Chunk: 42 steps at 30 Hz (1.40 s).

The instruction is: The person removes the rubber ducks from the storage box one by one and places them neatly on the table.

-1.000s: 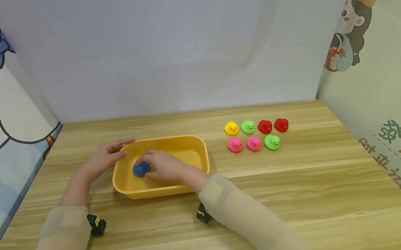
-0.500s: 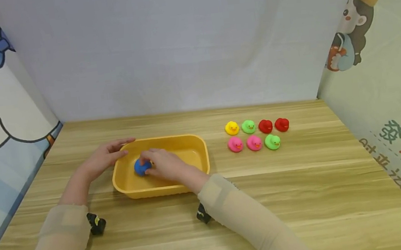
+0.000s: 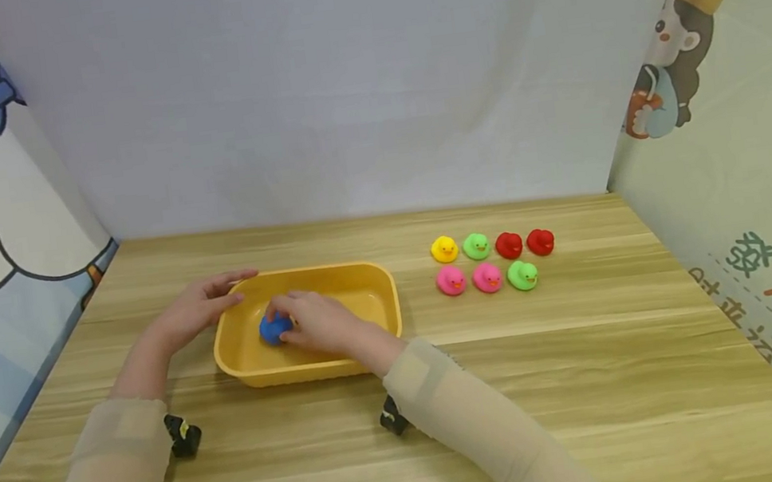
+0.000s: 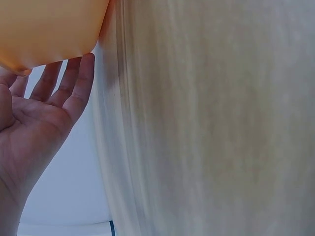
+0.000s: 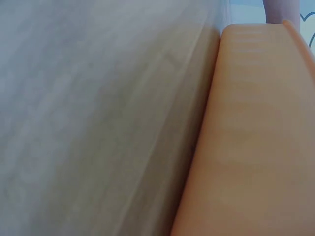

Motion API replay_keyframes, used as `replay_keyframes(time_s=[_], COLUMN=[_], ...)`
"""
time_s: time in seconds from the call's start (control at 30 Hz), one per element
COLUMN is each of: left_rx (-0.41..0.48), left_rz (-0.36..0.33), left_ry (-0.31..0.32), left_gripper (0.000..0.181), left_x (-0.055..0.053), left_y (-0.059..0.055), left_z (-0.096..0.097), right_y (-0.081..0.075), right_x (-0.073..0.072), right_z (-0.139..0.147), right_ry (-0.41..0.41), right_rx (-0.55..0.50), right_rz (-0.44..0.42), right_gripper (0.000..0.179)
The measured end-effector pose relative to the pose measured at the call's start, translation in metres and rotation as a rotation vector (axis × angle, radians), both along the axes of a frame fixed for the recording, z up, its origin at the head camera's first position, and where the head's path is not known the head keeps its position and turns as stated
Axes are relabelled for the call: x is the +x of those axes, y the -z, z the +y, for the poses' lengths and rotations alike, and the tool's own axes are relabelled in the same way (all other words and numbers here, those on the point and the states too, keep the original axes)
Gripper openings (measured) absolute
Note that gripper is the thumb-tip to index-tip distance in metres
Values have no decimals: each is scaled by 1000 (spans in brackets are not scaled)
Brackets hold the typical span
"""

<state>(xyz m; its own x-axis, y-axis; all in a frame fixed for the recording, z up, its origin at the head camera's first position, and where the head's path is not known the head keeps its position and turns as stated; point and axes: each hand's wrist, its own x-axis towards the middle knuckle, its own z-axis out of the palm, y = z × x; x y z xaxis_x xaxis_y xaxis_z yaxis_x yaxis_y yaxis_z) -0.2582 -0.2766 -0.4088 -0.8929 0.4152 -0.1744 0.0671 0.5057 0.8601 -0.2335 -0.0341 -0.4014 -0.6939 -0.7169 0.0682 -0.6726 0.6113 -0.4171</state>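
Observation:
A yellow plastic basin (image 3: 332, 367) stands on the table at left of centre in the head view. Inside its left half my right hand (image 3: 319, 321) pinches a blue rubber duck (image 3: 272, 331) between thumb and fingers, which cover part of it. My left hand (image 3: 195, 309) lies along the basin's left end, its fingers extended by the rim. From the left wrist camera, the fingertips of that left hand (image 4: 44, 113) meet the basin's outer wall (image 4: 54, 29). The right wrist view shows the basin's long side (image 5: 256, 132), with the right hand out of sight.
To the right of the basin sit two rows of rubber ducks: a yellow one (image 3: 444, 250), two green (image 3: 477, 247), two red (image 3: 509, 245) and two pink (image 3: 451, 281). Fabric (image 3: 339, 94) hangs behind the wooden table (image 3: 591, 377). Small black devices (image 3: 183, 436) are at both wrists.
The right hand's fingers have closed further round the blue duck, which has shifted slightly and turned. The left hand stays at the basin's end.

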Motion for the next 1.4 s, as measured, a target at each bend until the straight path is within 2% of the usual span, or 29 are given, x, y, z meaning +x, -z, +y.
replay_keyframes(time_s=[0.23, 0.4, 0.67, 0.9, 1.4], left_rx=[64, 71, 69, 79, 83], left_rz=[-57, -65, -77, -96, -105], left_ry=[-1, 2, -18, -20, -23], left_gripper=[49, 48, 50, 49, 53], left_x=[0, 1, 4, 3, 1], left_y=[1, 0, -3, -3, -1], left_z=[-1, 0, 1, 2, 0], right_y=[-3, -8, -24, -34, -58], right_x=[1, 0, -2, -2, -6], right_z=[4, 10, 19, 28, 53], right_ry=[-27, -35, -78, -106, -169], right_rx=[2, -8, 22, 46, -29], right_rz=[-19, -67, -67, -119, -151], right_gripper=[23, 23, 24, 22, 21])
